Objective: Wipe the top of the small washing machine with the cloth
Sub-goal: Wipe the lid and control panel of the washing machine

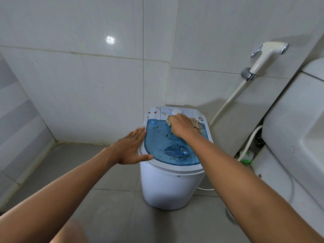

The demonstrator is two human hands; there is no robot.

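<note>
Tiled bathroom | washing machine label unreadable | right hand grips cloth | left hand flat, released

The washer stood on the grey floor near the tiled wall. The right hand held a beige cloth against the far end of the blue lid, just near the dial. The left hand lay flat against the washer's left rim, fingers straight. A sprayer hung on the wall to the right, beside the toilet.
</note>
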